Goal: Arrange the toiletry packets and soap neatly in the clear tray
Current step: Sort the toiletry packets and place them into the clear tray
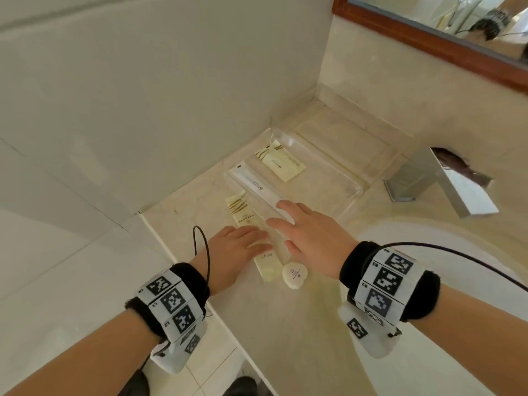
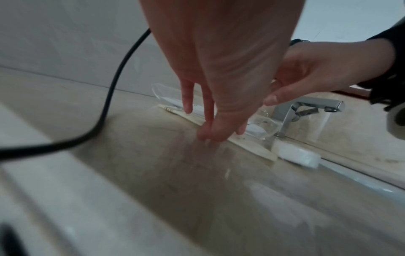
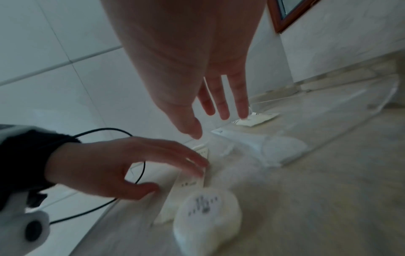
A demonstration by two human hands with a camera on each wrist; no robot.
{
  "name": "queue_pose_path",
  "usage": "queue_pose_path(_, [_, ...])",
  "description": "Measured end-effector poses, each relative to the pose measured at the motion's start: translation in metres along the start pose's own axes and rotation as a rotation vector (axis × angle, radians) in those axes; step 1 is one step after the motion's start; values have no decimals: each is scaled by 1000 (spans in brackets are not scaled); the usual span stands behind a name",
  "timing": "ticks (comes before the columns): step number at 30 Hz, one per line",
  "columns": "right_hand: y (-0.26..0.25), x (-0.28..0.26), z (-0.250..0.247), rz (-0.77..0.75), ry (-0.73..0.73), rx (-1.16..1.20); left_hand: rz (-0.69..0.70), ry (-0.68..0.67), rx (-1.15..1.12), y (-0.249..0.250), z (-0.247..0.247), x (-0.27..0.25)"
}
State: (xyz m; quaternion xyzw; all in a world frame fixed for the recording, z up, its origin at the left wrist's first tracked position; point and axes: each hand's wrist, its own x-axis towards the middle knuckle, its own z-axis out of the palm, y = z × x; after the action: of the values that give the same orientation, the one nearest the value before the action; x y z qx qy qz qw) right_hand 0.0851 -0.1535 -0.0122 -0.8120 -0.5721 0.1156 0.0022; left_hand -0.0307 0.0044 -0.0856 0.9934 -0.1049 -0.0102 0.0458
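Observation:
The clear tray (image 1: 325, 167) stands in the counter's back corner with a square cream packet (image 1: 281, 164) lying inside. A long white packet (image 1: 257, 185) lies along the tray's left side. Beside it on the counter is a long cream packet (image 1: 241, 212), and the straight fingers of my left hand (image 1: 243, 242) rest on its middle. My right hand (image 1: 297, 224) is spread open over the white packet's near end; whether it touches is unclear. A round wrapped soap (image 1: 295, 276) sits on the counter just below both hands. The wrist views show the soap (image 3: 206, 218) and my left fingertips (image 2: 208, 133) on the packet.
A chrome tap (image 1: 445, 181) stands right of the tray, with the white basin (image 1: 405, 232) below it. A wood-framed mirror (image 1: 428, 41) hangs at the upper right. Tiled wall bounds the left, and the counter's edge (image 1: 177, 252) runs by my left wrist. A black cable (image 1: 201, 244) loops there.

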Motion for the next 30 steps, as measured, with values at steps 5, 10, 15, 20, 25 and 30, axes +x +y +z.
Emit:
queue_pose_path(5, [-10,-27,11,-97,-6,-1,-27,111,98,3,1,4])
queue_pose_path(10, [-20,-34,26,12,-193,-78,-10,171,176,3,3,0])
queue_pose_path(15, [-24,-30,34,133,-245,38,3,111,180,-3,-2,-2])
queue_pose_path(20, [-25,-24,32,96,-278,107,-21,-8,205,-5,-8,0])
queue_pose_path(25, [-21,-21,22,29,-145,198,11,-83,174,-14,-8,4])
queue_pose_path(30, [0,-5,2,118,138,288,32,44,126,-22,-27,12])
